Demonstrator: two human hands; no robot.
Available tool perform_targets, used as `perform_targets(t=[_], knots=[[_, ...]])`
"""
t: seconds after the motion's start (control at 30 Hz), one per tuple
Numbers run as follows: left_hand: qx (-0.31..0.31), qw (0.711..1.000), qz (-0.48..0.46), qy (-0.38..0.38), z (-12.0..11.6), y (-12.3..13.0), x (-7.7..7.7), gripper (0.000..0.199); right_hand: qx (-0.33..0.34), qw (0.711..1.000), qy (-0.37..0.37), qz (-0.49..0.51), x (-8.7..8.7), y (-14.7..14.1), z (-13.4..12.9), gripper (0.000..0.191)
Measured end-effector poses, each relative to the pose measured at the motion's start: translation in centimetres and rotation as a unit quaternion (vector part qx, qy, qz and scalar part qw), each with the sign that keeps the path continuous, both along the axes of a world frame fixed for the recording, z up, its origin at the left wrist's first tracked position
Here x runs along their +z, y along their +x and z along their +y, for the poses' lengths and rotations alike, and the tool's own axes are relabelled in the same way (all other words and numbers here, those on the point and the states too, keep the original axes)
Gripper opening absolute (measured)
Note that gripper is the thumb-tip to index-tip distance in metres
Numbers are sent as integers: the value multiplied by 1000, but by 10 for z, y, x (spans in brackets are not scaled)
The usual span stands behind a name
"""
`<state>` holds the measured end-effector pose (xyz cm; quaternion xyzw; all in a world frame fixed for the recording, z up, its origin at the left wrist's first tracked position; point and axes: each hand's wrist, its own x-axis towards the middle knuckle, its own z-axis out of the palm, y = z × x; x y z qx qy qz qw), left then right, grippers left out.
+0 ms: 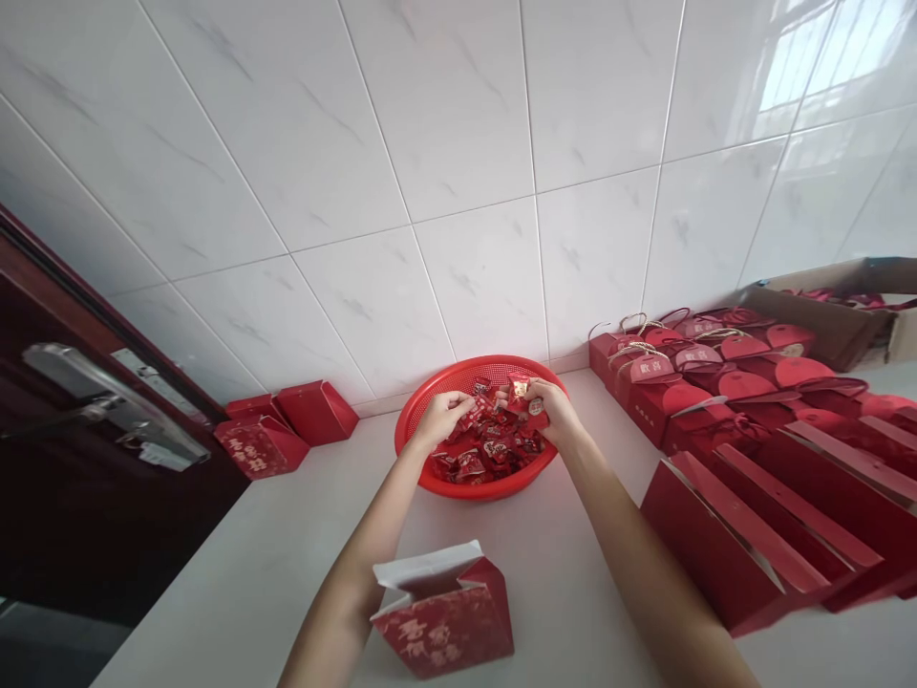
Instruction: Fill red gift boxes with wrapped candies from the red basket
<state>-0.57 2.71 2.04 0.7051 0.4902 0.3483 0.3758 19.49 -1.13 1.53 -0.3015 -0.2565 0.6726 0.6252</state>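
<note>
A red plastic basket (422,459) with a perforated wall stands against the tiles and holds many red-wrapped candies (494,449). Over its left side is my left hand (445,419), fingers pinched together on a red-wrapped candy (473,413). At the basket's right side, my right hand (550,406) grips a red candy packet with a gold patch (520,387); other wrapped pieces show by its fingers. Between my forearms, nearer to me, stands a red paper gift box (448,631) with its top open and a white inside.
Rows of closed red gift boxes (645,382) with cord handles stand at the right, with taller red boxes (731,535) in front. A cardboard box (823,325) is behind them. Several red boxes (315,416) sit at left, near a dark door (86,506) with a metal handle.
</note>
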Motion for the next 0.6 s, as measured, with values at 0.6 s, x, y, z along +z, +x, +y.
perform_targets(t=[0.6], knots=[[15, 980, -181, 84, -28, 16, 1, 36, 40, 995, -19, -88, -2, -4, -3, 22]])
